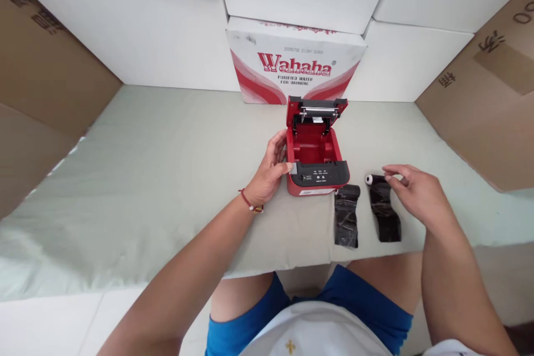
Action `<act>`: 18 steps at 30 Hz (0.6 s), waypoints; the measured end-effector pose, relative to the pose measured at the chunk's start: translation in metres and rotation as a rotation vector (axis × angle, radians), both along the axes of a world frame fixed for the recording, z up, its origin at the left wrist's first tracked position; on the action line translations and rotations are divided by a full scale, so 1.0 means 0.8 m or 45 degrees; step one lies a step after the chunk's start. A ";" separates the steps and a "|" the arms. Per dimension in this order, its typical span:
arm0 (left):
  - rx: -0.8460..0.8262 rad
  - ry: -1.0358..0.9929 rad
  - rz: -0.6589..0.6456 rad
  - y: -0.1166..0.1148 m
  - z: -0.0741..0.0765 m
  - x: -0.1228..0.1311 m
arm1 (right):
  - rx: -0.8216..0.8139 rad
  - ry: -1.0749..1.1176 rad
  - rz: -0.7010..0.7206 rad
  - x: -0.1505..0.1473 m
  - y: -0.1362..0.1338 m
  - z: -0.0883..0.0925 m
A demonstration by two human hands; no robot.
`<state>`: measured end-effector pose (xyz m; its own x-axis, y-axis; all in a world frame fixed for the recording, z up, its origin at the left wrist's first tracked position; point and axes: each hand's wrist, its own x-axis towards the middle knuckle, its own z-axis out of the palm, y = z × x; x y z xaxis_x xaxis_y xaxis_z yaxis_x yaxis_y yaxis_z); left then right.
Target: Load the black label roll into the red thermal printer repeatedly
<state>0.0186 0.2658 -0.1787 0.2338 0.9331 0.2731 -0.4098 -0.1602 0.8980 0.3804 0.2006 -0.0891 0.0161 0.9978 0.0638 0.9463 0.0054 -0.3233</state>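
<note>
A small red printer (316, 156) sits on the pale table (158, 178) with its lid tilted up and its paper bay bare. My left hand (269, 172) grips the printer's left side, thumb on the dark front panel. My right hand (411, 192) rests over the top of a black wrapped roll (384, 211) whose white core end shows at the left; the fingers are loosely spread and touch the wrap. A second black wrapped strip (347, 216) lies flat between that roll and the printer.
A white and red "Wahaha" carton (292, 61) stands right behind the printer. White boxes (137, 28) wall the back, brown cardboard boxes (45, 78) flank the left and the right. The table's front edge runs just before my knees.
</note>
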 end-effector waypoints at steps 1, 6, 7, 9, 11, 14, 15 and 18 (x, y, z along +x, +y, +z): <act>-0.018 -0.028 -0.003 -0.001 0.002 0.000 | -0.011 -0.080 -0.005 0.012 0.001 -0.006; -0.038 -0.064 -0.012 -0.001 0.004 0.001 | -0.169 -0.187 0.158 0.031 0.010 -0.026; -0.035 -0.061 -0.010 0.000 0.003 0.001 | -0.171 -0.188 0.183 0.028 0.012 -0.025; -0.030 -0.047 -0.009 0.000 0.002 0.000 | -0.173 -0.219 0.237 0.020 0.015 -0.016; -0.029 -0.033 -0.013 0.001 0.001 0.000 | -0.153 -0.281 0.263 0.010 0.018 -0.001; -0.014 -0.013 -0.013 0.001 0.000 0.000 | -0.085 -0.347 0.297 -0.014 0.024 0.022; -0.009 -0.006 -0.012 0.001 -0.001 0.000 | -0.066 -0.351 0.329 -0.025 0.025 0.027; -0.010 0.009 -0.007 0.002 -0.001 0.001 | -0.060 -0.334 0.465 -0.059 0.030 0.034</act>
